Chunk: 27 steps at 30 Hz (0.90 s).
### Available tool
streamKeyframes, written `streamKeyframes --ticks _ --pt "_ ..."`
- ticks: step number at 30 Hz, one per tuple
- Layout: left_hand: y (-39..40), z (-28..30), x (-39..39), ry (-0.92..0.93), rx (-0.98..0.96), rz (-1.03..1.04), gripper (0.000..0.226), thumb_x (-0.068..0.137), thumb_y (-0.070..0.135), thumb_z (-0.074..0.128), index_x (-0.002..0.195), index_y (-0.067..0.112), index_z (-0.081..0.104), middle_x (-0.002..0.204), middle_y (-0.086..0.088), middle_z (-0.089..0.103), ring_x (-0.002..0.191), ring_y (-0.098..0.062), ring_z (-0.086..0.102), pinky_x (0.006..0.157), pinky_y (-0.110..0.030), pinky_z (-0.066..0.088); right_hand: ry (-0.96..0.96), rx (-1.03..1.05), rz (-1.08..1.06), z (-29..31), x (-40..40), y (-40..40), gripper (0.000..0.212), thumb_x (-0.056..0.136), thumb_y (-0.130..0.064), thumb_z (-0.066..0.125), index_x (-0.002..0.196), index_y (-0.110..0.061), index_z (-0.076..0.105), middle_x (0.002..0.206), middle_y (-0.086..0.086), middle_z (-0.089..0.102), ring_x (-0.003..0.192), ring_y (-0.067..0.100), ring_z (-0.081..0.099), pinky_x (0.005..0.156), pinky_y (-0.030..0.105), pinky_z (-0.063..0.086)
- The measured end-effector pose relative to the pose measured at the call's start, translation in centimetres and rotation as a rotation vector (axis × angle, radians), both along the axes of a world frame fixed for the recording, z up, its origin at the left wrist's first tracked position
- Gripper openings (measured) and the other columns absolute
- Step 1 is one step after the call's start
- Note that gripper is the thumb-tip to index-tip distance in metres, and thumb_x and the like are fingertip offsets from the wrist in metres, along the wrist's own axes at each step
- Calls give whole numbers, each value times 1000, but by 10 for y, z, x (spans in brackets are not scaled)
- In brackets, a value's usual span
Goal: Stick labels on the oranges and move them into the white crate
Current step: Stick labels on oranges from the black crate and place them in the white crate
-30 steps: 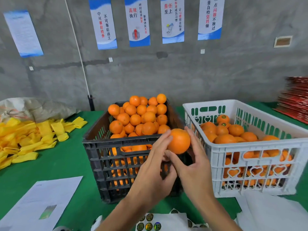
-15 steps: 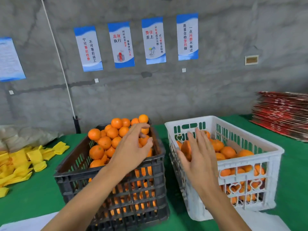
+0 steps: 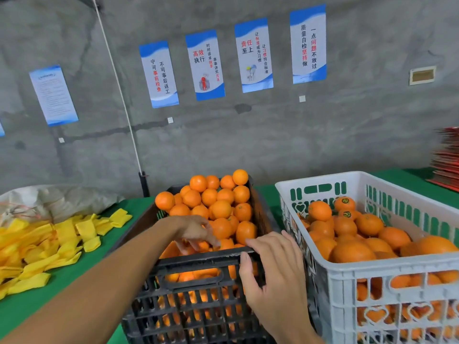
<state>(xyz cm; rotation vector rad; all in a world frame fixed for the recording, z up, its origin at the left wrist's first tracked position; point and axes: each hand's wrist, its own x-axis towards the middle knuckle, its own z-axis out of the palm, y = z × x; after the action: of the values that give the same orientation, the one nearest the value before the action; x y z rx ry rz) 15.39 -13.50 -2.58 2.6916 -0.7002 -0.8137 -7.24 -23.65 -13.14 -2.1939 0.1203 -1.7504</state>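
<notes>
Oranges point(image 3: 218, 204) fill the black crate point(image 3: 198, 263) at the centre of the frame, heaped well above its rim toward the far side. More oranges lie in the white crate point(image 3: 352, 271) at the right of the frame, just beside the black one; two of those near its far wall carry small dark round labels point(image 3: 344, 201) on top.

The left hand point(image 3: 195, 232) reaches in from the lower left, over the near rim of the black crate, and sits down among the fruit at the near side of the heap. Its fingers curl downward around the oranges there, but the blur and the fruit hide whether they actually grip one, so I cannot tell if it holds anything.

The right hand point(image 3: 273, 271) is in the lower centre of the frame, at the near right corner of the black crate. Its fingers are loosely spread and lie over the top of the rim, with the thumb down on the outer wall; it holds no fruit.

Both crates stand on a green table point(image 3: 44, 301). A pile of yellow foam sleeves point(image 3: 47, 244) covers the left of the frame, with a pale sack point(image 3: 49, 199) behind it. Blue-and-white posters point(image 3: 206, 64) hang on the grey wall in the upper half, and a stack of red sheets point(image 3: 447, 160) shows at the right edge.
</notes>
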Motion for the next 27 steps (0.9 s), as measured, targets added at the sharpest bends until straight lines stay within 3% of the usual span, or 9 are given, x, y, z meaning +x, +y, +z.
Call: streamKeyframes --ticks 2,5,8,10,13,17,20,23,27 --pt "-18 -4 7 -58 -8 17 73 81 56 83 133 16 53 147 -11 55 106 -25 72 83 -50 65 -15 0 6 -2 4 0 24 95 -32 60 108 -16 72 106 -8 66 111 18 61 114 49 40" --pt "-45 -14 15 -75 27 96 102 80 70 76 146 1 43 149 -20 50 92 -30 77 74 -44 66 -16 0 34 -4 7 -3 25 94 -33 60 109 -17 72 105 -10 65 111 16 60 112 51 39" --pt "-55 -24 25 -157 22 128 95 83 63 77 135 -10 47 118 -22 67 78 -31 79 70 -43 67 -22 3 62 -3 8 -5 24 95 -33 59 108 -17 72 104 -10 65 109 16 60 112 51 38" --pt "-52 -28 31 -178 -59 122 78 83 50 84 123 -7 49 105 -21 70 71 -29 78 61 -38 65 -31 2 59 -4 10 -5 24 95 -33 60 106 -15 72 102 -8 66 108 17 59 111 51 38" --pt "-48 -26 29 -255 -76 68 56 83 46 85 109 5 55 107 -16 67 75 -29 78 60 -36 65 -53 5 39 -5 11 -4 24 95 -32 60 105 -15 72 102 -7 66 108 17 59 111 50 39" --pt "-46 -12 7 -498 2 -25 60 77 64 77 98 14 53 91 -6 67 69 -23 72 47 -29 55 -68 -5 34 -5 10 -2 24 96 -30 59 105 -14 73 103 -5 67 108 19 61 109 51 41" --pt "-35 -1 -14 -748 16 -63 69 69 78 68 100 19 49 93 2 56 86 -23 59 61 -35 44 -21 9 35 0 4 0 22 97 -30 59 106 -15 72 103 -6 66 108 19 60 109 51 41" --pt "-17 12 -38 -830 -162 -71 66 68 76 68 100 22 47 86 6 55 86 -22 58 68 -40 49 72 -9 42 6 -8 0 21 98 -30 60 111 -17 70 106 -7 64 110 18 57 107 50 42" --pt "16 18 -82 -784 -649 -57 51 61 64 73 91 34 45 67 9 58 64 -13 58 58 -44 51 134 30 31 19 -20 5 36 98 -35 60 125 -13 68 111 -4 67 114 16 56 107 52 44"
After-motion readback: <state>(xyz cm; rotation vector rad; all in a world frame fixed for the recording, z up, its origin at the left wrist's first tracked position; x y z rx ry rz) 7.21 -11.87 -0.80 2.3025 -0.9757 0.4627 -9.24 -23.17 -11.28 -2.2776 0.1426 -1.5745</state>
